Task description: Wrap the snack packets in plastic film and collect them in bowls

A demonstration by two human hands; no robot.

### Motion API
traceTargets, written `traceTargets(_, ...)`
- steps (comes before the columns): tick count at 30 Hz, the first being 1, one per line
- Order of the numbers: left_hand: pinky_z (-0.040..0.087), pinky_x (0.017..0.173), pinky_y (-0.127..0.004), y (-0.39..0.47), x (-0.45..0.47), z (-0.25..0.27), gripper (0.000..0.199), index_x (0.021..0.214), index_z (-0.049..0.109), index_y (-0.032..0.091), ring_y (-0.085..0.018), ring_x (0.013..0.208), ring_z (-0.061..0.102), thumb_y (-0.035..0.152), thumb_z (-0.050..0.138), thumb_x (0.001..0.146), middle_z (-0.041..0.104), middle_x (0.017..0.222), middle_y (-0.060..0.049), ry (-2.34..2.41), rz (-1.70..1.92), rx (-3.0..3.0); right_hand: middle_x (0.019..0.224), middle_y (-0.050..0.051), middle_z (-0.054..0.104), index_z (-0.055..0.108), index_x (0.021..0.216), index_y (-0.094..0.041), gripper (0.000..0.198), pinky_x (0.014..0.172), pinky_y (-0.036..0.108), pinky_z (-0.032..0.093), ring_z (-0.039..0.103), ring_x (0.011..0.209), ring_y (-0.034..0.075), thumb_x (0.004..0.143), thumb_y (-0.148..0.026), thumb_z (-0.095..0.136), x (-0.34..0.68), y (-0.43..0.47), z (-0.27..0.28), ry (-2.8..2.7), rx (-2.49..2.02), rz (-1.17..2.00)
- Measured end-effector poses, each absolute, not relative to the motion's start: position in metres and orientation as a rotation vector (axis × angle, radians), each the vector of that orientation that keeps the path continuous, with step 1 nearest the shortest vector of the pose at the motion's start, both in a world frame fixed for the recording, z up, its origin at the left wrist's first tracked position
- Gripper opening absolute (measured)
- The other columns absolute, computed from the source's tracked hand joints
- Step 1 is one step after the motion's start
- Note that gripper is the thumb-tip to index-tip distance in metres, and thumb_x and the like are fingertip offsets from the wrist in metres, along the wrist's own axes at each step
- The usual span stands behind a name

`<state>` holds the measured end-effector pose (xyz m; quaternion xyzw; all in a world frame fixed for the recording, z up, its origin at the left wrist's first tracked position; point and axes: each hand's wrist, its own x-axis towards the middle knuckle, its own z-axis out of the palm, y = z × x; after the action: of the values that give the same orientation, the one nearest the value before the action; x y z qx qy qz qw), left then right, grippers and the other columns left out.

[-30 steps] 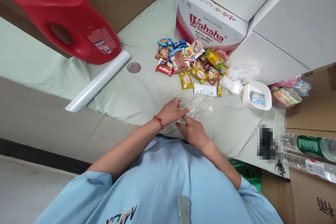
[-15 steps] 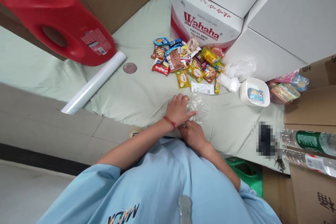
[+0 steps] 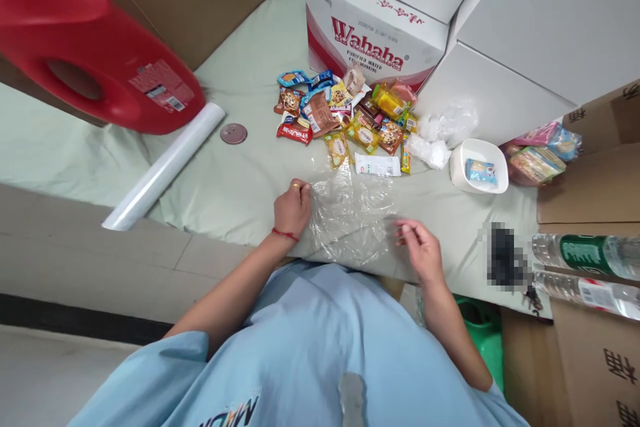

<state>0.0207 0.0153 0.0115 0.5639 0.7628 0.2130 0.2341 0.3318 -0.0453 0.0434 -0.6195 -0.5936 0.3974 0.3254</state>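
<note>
A crinkled sheet of clear plastic film (image 3: 350, 213) lies spread over the pale green cloth between my hands. My left hand (image 3: 293, 207), with a red string bracelet and a ring, is closed on the film's left edge. My right hand (image 3: 423, 247) pinches the opposite edge between thumb and fingers, its fingertips slightly blurred. Just beyond the film lies a white packet (image 3: 377, 165). Behind that is a pile of wrapped snacks (image 3: 340, 113), several of them in yellow, brown, red and blue wrappers.
On the left, a shiny white roll (image 3: 165, 167) lies beside a big red jug (image 3: 115, 60) and a round brownish disc (image 3: 233, 133). At right stand a white bowl (image 3: 455, 177) holding a blue packet, and plastic bottles (image 3: 545, 250). A Wahaha carton (image 3: 370, 40) is behind the snacks.
My hands, together over the bunched film before, have moved apart, left hand leftward and right hand rightward. The film is now stretched wide between them. The view has shifted slightly.
</note>
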Motion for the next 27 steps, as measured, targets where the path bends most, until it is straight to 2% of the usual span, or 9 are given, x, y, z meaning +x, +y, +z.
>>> traceTargets(1, 0.044, 0.072, -0.033, 0.014, 0.019, 0.012, 0.025, 0.103, 0.056, 0.022, -0.027, 0.080, 0.070, 0.040, 0.038, 0.102, 0.070, 0.082, -0.006, 2.077, 0.638, 1.513, 0.117, 0.012, 0.074, 0.071, 0.117, -0.022, 0.042, 0.078, 0.038, 0.059, 0.070, 0.098, 0.026, 0.100, -0.055, 0.052, 0.338, -0.036, 0.042, -1.495, -1.760, 0.952)
traceTargets(4, 0.048, 0.073, -0.033, 0.011, 0.016, 0.016, 0.031, 0.112, 0.053, 0.021, -0.024, 0.074, 0.069, 0.048, 0.046, 0.098, 0.070, 0.080, -0.003, 2.003, 0.777, 1.336, 0.108, 0.013, 0.075, 0.067, 0.126, -0.018, 0.055, 0.088, 0.044, 0.055, 0.069, 0.093, 0.027, 0.093, -0.061, 0.055, 0.344, -0.009, 0.035, -1.561, -2.026, 0.753)
traceTargets(8, 0.052, 0.075, -0.035, 0.001, 0.014, 0.025, 0.054, 0.125, 0.047, 0.019, -0.019, 0.062, 0.068, 0.057, 0.060, 0.089, 0.072, 0.088, -0.002, 1.885, 0.811, 1.119, 0.090, 0.005, 0.074, 0.062, 0.132, -0.019, 0.063, 0.083, 0.039, 0.051, 0.065, 0.079, 0.023, 0.084, -0.058, 0.065, 0.327, 0.010, 0.022, -1.593, -2.009, 0.821)
traceTargets(10, 0.053, 0.069, -0.033, -0.006, 0.012, 0.027, 0.068, 0.131, 0.045, 0.021, -0.016, 0.059, 0.066, 0.051, 0.074, 0.077, 0.071, 0.096, -0.002, 1.811, 0.785, 1.049, 0.083, 0.001, 0.070, 0.064, 0.129, -0.018, 0.060, 0.078, 0.035, 0.050, 0.062, 0.073, 0.020, 0.081, -0.053, 0.068, 0.319, 0.012, 0.017, -1.506, -1.919, 0.906)
traceTargets(12, 0.052, 0.064, -0.030, -0.013, 0.008, 0.026, 0.079, 0.134, 0.043, 0.022, -0.013, 0.058, 0.064, 0.041, 0.080, 0.067, 0.069, 0.099, 0.000, 1.684, 0.795, 0.967, 0.078, -0.001, 0.066, 0.066, 0.123, -0.018, 0.053, 0.075, 0.033, 0.049, 0.059, 0.070, 0.018, 0.080, -0.050, 0.068, 0.317, 0.013, 0.013, -1.408, -1.856, 0.916)
traceTargets(14, 0.052, 0.063, -0.028, -0.017, 0.000, 0.024, 0.074, 0.128, 0.047, 0.022, -0.011, 0.058, 0.062, 0.035, 0.079, 0.063, 0.067, 0.098, 0.001, 1.549, 0.826, 0.890, 0.078, -0.001, 0.064, 0.067, 0.118, -0.018, 0.048, 0.074, 0.032, 0.048, 0.056, 0.071, 0.017, 0.081, -0.049, 0.068, 0.321, 0.014, 0.011, -1.324, -1.812, 0.891)
traceTargets(19, 0.055, 0.068, -0.030, -0.014, -0.022, 0.017, 0.047, 0.100, 0.061, 0.019, -0.014, 0.069, 0.063, 0.042, 0.079, 0.063, 0.066, 0.088, -0.001, 1.440, 0.815, 0.907, 0.082, 0.001, 0.065, 0.067, 0.099, -0.019, 0.040, 0.073, 0.030, 0.048, 0.056, 0.074, 0.016, 0.082, -0.055, 0.070, 0.339, 0.011, 0.013, -1.183, -1.714, 0.912)
traceTargets(23, 0.057, 0.073, -0.033, -0.010, -0.030, 0.020, 0.039, 0.100, 0.064, 0.019, -0.017, 0.074, 0.065, 0.043, 0.073, 0.070, 0.068, 0.092, -0.004, 1.536, 0.726, 1.079, 0.084, 0.001, 0.065, 0.061, 0.095, -0.022, 0.045, 0.075, 0.033, 0.054, 0.061, 0.077, 0.018, 0.081, -0.063, 0.072, 0.335, 0.006, 0.017, -1.113, -1.649, 1.000)
traceTargets(27, 0.055, 0.090, -0.040, -0.013, -0.022, 0.041, 0.030, 0.106, 0.066, 0.017, -0.022, 0.091, 0.067, 0.039, 0.058, 0.087, 0.068, 0.109, -0.011, 1.981, 0.759, 1.453, 0.092, 0.003, 0.069, 0.052, 0.098, -0.026, 0.047, 0.075, 0.036, 0.059, 0.068, 0.087, 0.021, 0.084, -0.067, 0.068, 0.321, 0.003, 0.020, -1.054, -1.568, 1.116)
